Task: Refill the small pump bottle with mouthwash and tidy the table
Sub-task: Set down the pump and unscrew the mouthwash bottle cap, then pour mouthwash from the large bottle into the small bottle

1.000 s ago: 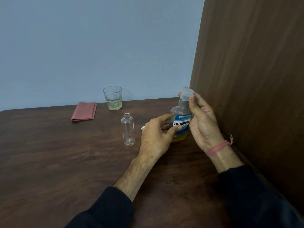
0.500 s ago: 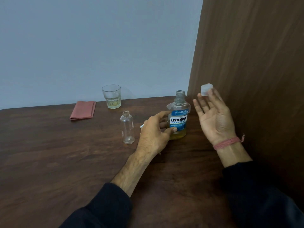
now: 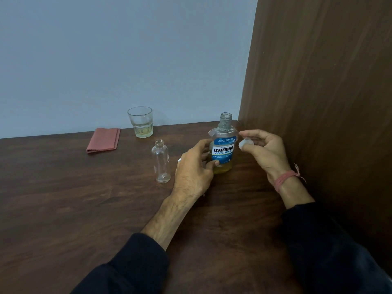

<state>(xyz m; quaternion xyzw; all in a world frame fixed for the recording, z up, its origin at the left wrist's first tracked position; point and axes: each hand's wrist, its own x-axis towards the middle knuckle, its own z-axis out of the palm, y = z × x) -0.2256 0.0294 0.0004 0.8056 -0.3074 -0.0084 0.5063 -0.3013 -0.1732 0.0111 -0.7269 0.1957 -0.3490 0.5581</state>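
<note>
Dark wood table (image 3: 63, 209) in a corner: your left hand (image 3: 194, 168) wraps the open mouthwash bottle (image 3: 222, 149), your right hand (image 3: 265, 149) pinches its cap (image 3: 246, 143). Just left stands the small bottle (image 3: 162, 164), uncapped and empty. Its narrow neck could make your pour spill, or a knock could tip it. Something white peeks from behind your left hand, perhaps the pump; you can't tell from here.
</note>
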